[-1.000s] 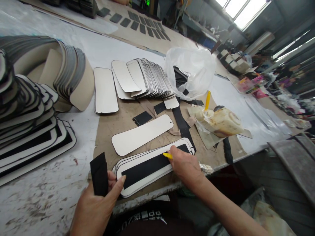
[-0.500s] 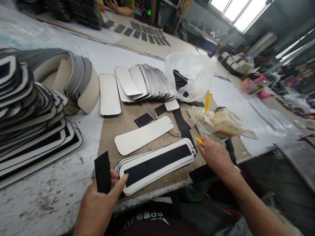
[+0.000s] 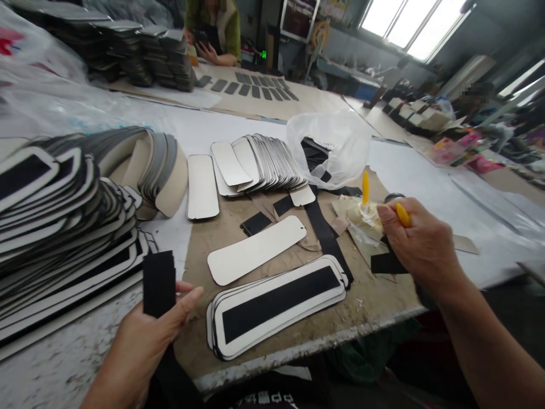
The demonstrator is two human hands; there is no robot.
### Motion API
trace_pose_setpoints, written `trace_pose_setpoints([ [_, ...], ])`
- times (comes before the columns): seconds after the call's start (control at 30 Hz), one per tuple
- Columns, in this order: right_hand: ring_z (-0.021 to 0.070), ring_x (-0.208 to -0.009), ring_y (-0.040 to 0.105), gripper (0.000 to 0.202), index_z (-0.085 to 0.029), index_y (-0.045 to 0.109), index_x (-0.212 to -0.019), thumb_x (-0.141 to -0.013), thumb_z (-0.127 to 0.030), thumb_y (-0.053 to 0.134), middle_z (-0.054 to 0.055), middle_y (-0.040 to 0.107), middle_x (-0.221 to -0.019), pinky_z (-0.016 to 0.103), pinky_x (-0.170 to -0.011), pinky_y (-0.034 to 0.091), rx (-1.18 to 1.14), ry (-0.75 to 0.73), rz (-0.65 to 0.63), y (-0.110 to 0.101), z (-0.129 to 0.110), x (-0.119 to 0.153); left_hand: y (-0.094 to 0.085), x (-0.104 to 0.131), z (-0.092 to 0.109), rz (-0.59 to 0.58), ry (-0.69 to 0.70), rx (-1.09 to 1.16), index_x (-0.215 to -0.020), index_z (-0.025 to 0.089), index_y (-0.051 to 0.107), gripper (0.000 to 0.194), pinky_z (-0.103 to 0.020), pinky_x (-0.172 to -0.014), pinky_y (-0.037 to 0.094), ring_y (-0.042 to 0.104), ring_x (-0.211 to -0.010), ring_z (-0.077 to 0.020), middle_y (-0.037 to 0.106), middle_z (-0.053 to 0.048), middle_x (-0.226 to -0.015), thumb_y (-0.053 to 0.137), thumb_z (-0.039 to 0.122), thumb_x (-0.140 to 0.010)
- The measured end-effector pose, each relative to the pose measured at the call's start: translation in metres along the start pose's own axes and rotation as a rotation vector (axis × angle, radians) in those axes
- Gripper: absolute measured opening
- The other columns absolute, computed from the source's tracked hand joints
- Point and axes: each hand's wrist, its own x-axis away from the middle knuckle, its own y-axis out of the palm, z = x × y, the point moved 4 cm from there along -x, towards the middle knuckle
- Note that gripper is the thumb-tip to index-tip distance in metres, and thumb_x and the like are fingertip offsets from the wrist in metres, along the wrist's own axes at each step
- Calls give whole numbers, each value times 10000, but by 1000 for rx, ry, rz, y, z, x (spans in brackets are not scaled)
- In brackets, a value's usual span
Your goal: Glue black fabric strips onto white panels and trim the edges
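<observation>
My left hand [image 3: 149,329] is closed round several black fabric strips [image 3: 159,284], which hang down below it. To its right lies a stack of white rounded panels [image 3: 219,307], the top one bearing a long black strip [image 3: 281,304]. A single white panel [image 3: 255,250] rests just behind the stack. My right hand [image 3: 421,244] grips a yellow-handled tool [image 3: 403,216], its working end hidden. That hand is beside a glue-smeared container [image 3: 361,218], which it partly covers. A second yellow handle [image 3: 365,187] stands up from the container.
Tall piles of black-and-white panels [image 3: 55,227] fill the left. Behind are a fanned row of white panels [image 3: 272,162] and a clear plastic bag [image 3: 336,153] with black pieces. Black scraps [image 3: 255,223] lie on the brown board [image 3: 378,307]. Across the table sits another person [image 3: 230,34].
My right hand has moved right and up with the yellow-handled tool, over to the container. My left hand has drawn away leftward from the panel stack with its strips. The view has tilted up.
</observation>
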Motion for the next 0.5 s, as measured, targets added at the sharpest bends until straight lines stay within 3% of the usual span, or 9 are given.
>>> trace_pose_setpoints([
  [0.17,142,-450,386,385,-203,473,-726,-895,-518,329,-14,423,-523,266,-490,267,-42,-139,-68,31,-10,-5,15,-21,19,-60,46,-43,-923,118,589,633,-205,-408,253,363,-432,-102,476,51,-461,727,568,-501],
  [0.27,136,-447,375,370,-208,452,-711,-898,-507,338,-24,402,-521,265,-488,264,-89,-153,-60,47,-12,-8,26,-32,17,-118,27,-80,-728,120,595,496,-208,-402,217,332,-416,-89,465,35,-451,696,558,-517],
  [0.37,139,-471,403,359,-211,448,-707,-898,-500,353,-25,407,-529,267,-502,288,-183,-152,-105,61,-13,-11,34,-40,11,-161,30,-109,-463,168,470,437,-214,-394,159,261,-380,-69,365,48,-389,645,562,-534],
  [0.5,144,-563,472,345,-202,502,-775,-913,-476,344,-10,476,-612,262,-569,371,-393,-72,-170,71,-5,-17,33,-44,2,-147,32,-88,-396,187,392,462,-218,-402,175,242,-370,-61,295,63,-366,629,552,-552],
])
